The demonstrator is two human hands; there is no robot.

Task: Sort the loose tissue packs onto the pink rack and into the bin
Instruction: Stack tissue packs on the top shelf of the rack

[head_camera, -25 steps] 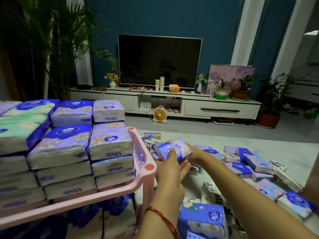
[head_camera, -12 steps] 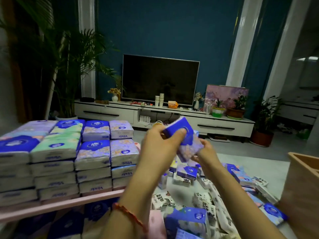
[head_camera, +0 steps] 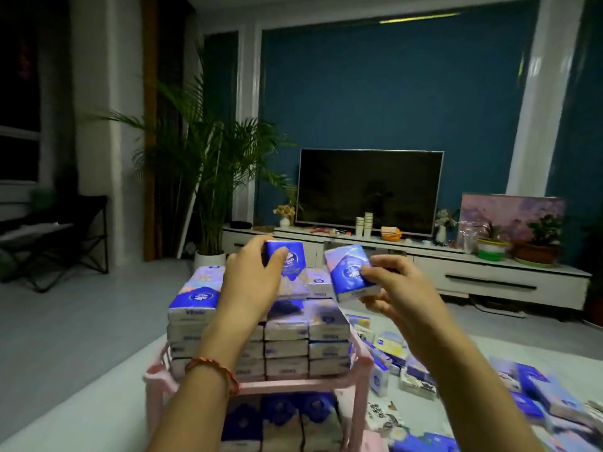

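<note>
Two forearms are raised from the near edge, and both hands are held up over the pink rack (head_camera: 293, 384). The left hand (head_camera: 251, 282) is seen from its back, with a red bracelet (head_camera: 212, 367) worn on the wrist. Its fingers are curled round the left pack (head_camera: 290, 261), a blue tissue pack, with the thumb laid on the near face. The pack is held upright, just above the stacked packs (head_camera: 192, 298) on the rack's top shelf. Contact with the stack below cannot be told.

The right hand (head_camera: 398, 288) is held at about the same height, to the right of the left hand. The right pack (head_camera: 349, 272) is pinched at its right edge between thumb and curled fingers and is tilted, top leaning left. The two held packs are near each other but apart.

The top shelf is filled with stacked packs in several rows, and more packs are seen on the shelf below. Loose packs (head_camera: 538, 393) are scattered on the pale mat right of the rack, under and beside the right forearm. Far behind, a dark television (head_camera: 368, 187), a white cabinet (head_camera: 489, 275) and a palm (head_camera: 208, 164) are seen.
</note>
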